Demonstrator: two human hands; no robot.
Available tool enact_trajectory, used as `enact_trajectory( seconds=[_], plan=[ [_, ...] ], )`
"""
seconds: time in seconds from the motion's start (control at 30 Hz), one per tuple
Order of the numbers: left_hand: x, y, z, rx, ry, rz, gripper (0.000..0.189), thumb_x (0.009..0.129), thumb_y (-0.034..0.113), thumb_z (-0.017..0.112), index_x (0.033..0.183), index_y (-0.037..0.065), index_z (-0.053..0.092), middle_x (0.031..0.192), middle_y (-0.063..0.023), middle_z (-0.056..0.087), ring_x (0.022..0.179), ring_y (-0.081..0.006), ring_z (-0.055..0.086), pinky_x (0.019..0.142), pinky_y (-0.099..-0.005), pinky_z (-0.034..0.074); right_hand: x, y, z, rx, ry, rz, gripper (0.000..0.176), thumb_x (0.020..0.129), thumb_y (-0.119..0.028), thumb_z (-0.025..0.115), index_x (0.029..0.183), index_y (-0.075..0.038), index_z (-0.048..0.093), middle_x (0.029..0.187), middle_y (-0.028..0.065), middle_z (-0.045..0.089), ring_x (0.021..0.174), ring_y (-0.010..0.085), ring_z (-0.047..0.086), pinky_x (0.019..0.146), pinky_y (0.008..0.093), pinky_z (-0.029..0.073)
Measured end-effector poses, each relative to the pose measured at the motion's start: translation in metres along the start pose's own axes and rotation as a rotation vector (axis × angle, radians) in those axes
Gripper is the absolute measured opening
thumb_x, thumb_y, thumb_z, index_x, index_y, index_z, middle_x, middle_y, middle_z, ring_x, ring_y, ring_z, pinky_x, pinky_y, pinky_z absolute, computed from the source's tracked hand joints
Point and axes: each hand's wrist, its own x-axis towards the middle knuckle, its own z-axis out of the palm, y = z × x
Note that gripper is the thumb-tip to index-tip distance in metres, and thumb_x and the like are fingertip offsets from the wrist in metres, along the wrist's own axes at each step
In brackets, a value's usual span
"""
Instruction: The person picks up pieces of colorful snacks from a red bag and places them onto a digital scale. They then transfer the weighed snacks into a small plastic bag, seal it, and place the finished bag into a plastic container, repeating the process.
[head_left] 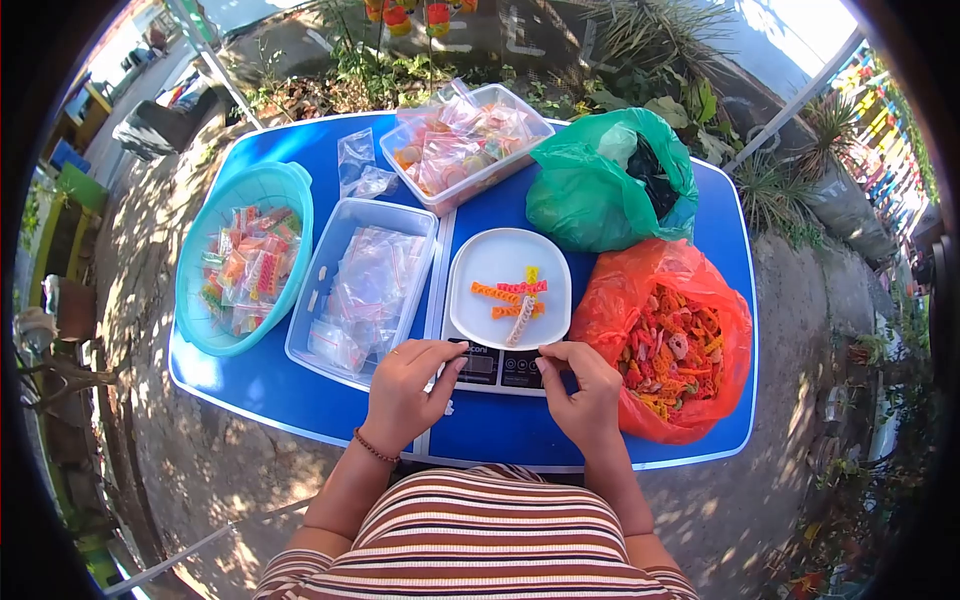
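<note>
A digital kitchen scale [510, 381] lies in front of me, its dark button panel facing me. On it sits a white plate [470, 322] bearing several ridged, crinkly snack pieces [508, 292] in orange, yellow, pink and pale tones. My left hand [412, 392] pinches the scale's front left edge with thumb and index finger. At the front right corner, the thumb and index finger of my right hand [584, 392] grip the scale in the same way. The display's reading is too dark to make out.
On the blue table [265, 392] stand a turquoise basket [190, 290] of filled packets, a tub [430, 240] of clear zip bags and another tub [500, 180] of packed bags. To the right are a green plastic bag [570, 200] and an orange bag [735, 330] of loose snacks.
</note>
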Motion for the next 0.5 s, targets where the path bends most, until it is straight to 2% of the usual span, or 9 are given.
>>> enact_trajectory(
  seconds=[0.07, 0.3, 0.4, 0.5],
  plan=[
    [0.000, -0.002, 0.000, -0.020, 0.029, -0.024, 0.017, 0.087, 0.005, 0.076, 0.104, 0.005, 0.076, 0.098, -0.0108, 0.076, 0.089, -0.0271, 0.073, 0.079, -0.0363, 0.056, 0.000, 0.003, -0.004, -0.043, 0.004, 0.005, 0.011, 0.086, 0.005, 0.074, 0.097, 0.005, 0.071, 0.091, 0.0150, 0.074, 0.080, 0.0222, 0.074, 0.073, 0.0297, 0.058],
    [0.004, -0.001, -0.001, -0.116, 0.011, -0.084, 0.016, 0.090, 0.006, 0.072, 0.106, 0.004, 0.076, 0.100, -0.0108, 0.076, 0.092, -0.0288, 0.072, 0.081, -0.0379, 0.056, 0.000, -0.001, -0.007, -0.058, -0.038, 0.037, 0.010, 0.086, 0.004, 0.072, 0.095, 0.005, 0.070, 0.091, 0.0161, 0.073, 0.084, 0.0262, 0.074, 0.076, 0.0324, 0.057],
    [0.004, -0.003, -0.001, -0.142, 0.012, -0.096, 0.017, 0.090, 0.005, 0.071, 0.107, 0.004, 0.076, 0.100, -0.0110, 0.076, 0.093, -0.0288, 0.072, 0.081, -0.0379, 0.056, -0.003, 0.013, -0.006, -0.149, -0.001, -0.013, 0.008, 0.086, 0.005, 0.069, 0.094, 0.005, 0.069, 0.089, 0.0161, 0.072, 0.081, 0.0284, 0.072, 0.073, 0.0340, 0.056],
    [0.004, -0.004, -0.001, -0.145, 0.016, -0.083, 0.017, 0.090, 0.004, 0.071, 0.107, 0.004, 0.076, 0.100, -0.0114, 0.077, 0.091, -0.0274, 0.073, 0.079, -0.0360, 0.057, -0.006, 0.017, -0.011, -0.171, 0.000, 0.074, 0.012, 0.085, 0.006, 0.066, 0.097, 0.003, 0.067, 0.091, 0.0190, 0.068, 0.085, 0.0376, 0.069, 0.076, 0.0409, 0.055]
  ],
)
